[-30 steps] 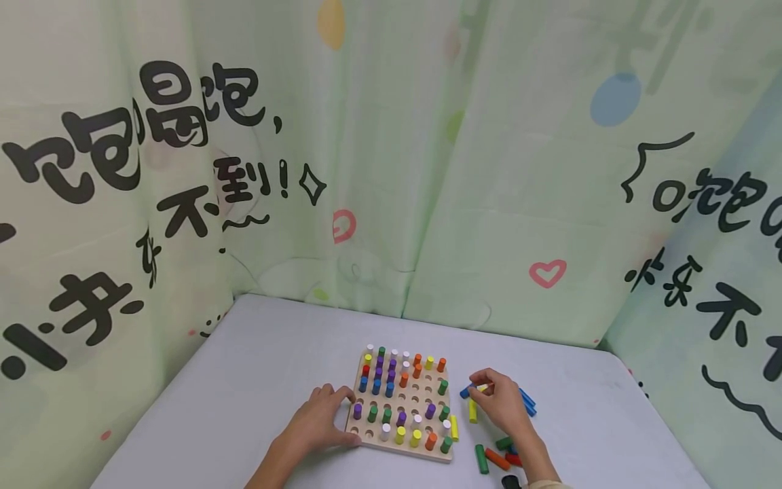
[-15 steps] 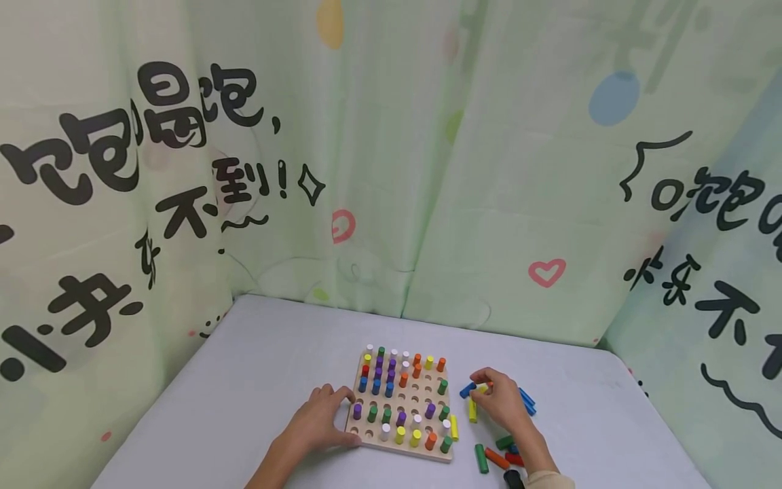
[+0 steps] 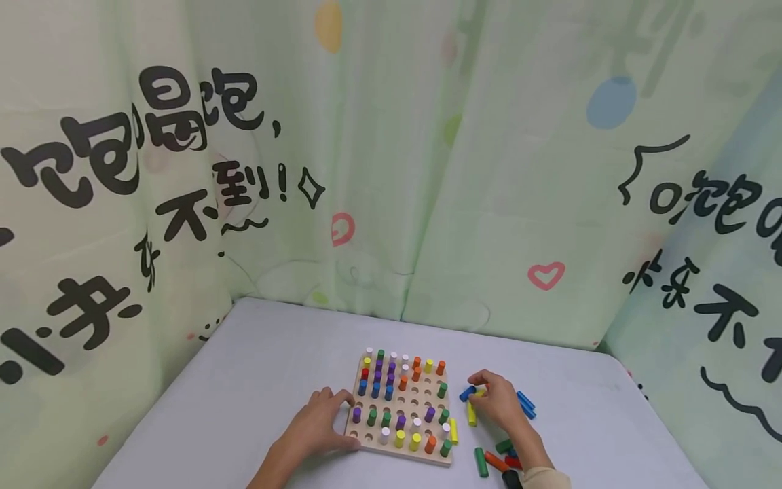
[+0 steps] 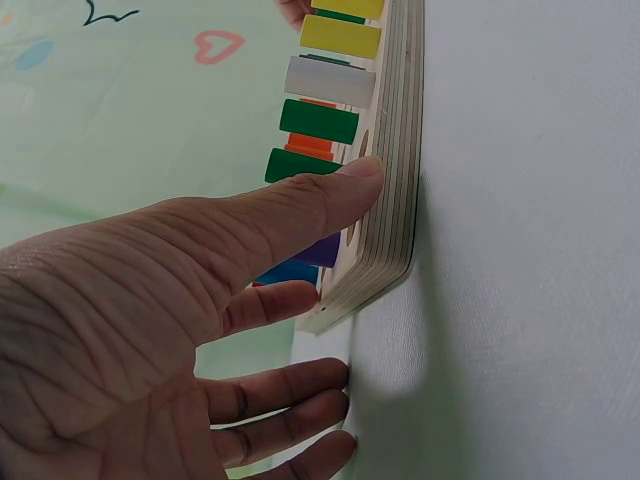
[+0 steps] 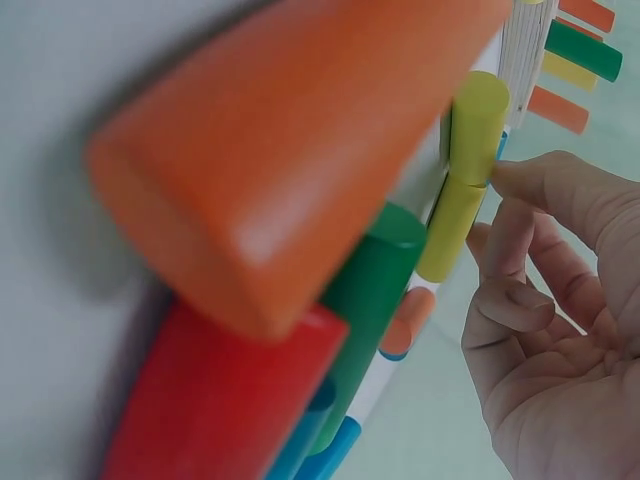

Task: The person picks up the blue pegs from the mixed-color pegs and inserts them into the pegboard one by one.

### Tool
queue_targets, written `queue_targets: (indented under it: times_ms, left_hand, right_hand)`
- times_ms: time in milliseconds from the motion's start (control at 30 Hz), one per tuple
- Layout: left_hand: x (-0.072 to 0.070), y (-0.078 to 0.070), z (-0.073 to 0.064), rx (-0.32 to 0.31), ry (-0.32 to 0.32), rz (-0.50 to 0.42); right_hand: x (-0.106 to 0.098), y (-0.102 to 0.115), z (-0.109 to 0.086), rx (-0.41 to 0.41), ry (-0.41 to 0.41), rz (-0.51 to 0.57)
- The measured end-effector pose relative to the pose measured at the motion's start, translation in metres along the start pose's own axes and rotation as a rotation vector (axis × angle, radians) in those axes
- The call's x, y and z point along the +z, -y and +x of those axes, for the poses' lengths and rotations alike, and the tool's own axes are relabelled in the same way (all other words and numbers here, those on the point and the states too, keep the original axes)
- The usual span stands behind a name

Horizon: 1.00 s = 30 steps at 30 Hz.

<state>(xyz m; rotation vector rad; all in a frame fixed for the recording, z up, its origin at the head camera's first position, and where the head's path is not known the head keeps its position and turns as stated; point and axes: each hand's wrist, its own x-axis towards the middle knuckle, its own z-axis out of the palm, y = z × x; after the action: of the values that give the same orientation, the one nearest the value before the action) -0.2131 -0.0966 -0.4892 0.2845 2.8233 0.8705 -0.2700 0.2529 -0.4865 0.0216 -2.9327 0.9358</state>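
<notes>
A wooden pegboard (image 3: pixel 403 454) stands on the table with coloured pegs in many of its holes. My left hand (image 3: pixel 318 422) holds its near left corner, the thumb (image 4: pixel 345 195) on the front edge and the index finger at the left side. The other fingers of that hand stay off the board. To the board's right, my right hand (image 3: pixel 497 404) is over two yellow pegs (image 5: pixel 450 230), its thumb tip at or very close to them. Thumb and index finger look apart, with no peg visibly gripped. A blue peg (image 3: pixel 467 393) lies just left of this hand.
Several blue pegs (image 3: pixel 525 402) lie beyond the right hand. Nearer the front are a green peg (image 3: pixel 481 462), an orange peg (image 3: pixel 496 462) and a red peg (image 3: pixel 513 464). Another yellow peg (image 3: pixel 453 432) lies along the board's right edge. A printed curtain (image 3: pixel 476 272) surrounds the table.
Both hands and the pegs keep practically the same places. Only the head view has shifted slightly.
</notes>
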Motion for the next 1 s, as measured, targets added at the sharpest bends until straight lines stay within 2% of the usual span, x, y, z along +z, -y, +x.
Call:
queue_targets:
  times_ms: [233,500,1000]
  left_hand:
    - [0.000,-0.001,0.000,-0.009,0.011,-0.007]
    - [0.002,0.001,0.001,0.007,0.002,-0.018]
    - [0.002,0.000,0.001,-0.021,0.007,-0.010]
  right_hand:
    - [0.000,0.003,0.004,0.019,0.028,-0.010]
    - [0.003,0.002,0.009,0.041,0.038,-0.031]
    - [0.005,0.005,0.011,0.039,0.071,-0.045]
